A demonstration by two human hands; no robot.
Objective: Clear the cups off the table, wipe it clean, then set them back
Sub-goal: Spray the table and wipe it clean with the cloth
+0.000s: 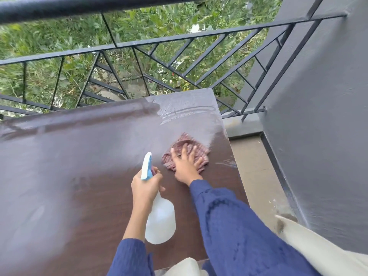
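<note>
The dark brown table (79, 166) fills the lower left of the head view, with wet streaks near its far right corner. My right hand (186, 163) presses flat, fingers spread, on a pink striped cloth (184, 144) lying on the tabletop near the right edge. My left hand (146, 186) grips the neck of a white spray bottle (160, 221) with a blue and white trigger head, held just above the table. No cups are in view.
A black metal railing (159, 41) runs behind the table, with green foliage beyond. A grey wall (328, 116) stands on the right, and a strip of tiled floor (254, 170) lies between it and the table's right edge.
</note>
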